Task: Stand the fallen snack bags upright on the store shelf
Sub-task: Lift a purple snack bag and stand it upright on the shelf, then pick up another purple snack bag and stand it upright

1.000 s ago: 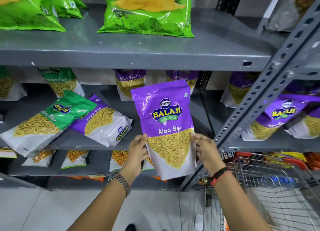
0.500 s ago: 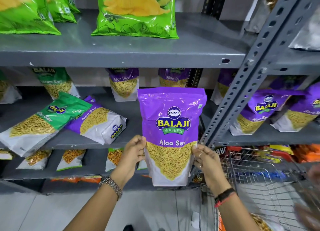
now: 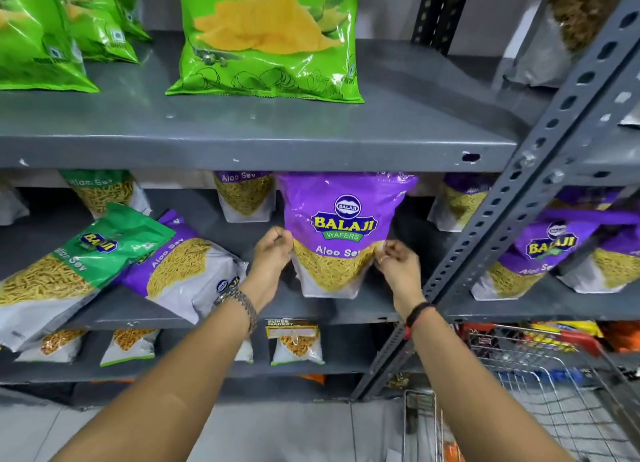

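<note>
A purple Aloo Sev bag [image 3: 343, 233] stands upright on the grey middle shelf [image 3: 332, 311], its top hidden under the shelf above. My left hand [image 3: 272, 257] pinches its left edge and my right hand [image 3: 398, 259] pinches its right edge. To the left, a second purple Aloo Sev bag [image 3: 183, 271] lies tilted on its side. A green Ratlami Sev bag [image 3: 69, 267] leans flat across it and sticks out over the shelf's front edge.
Upright sev bags [image 3: 244, 198] line the back of the middle shelf. Green chip bags [image 3: 266, 42] stand on the upper shelf. A slotted grey upright [image 3: 512, 226] runs diagonally at the right, with more purple bags [image 3: 540, 257] beyond. A wire trolley [image 3: 540, 402] sits at the lower right.
Both hands have carried the purple bag forward from in front of the shelf onto the middle shelf, where it now stands upright. The grip has shifted up to the bag's side edges.
</note>
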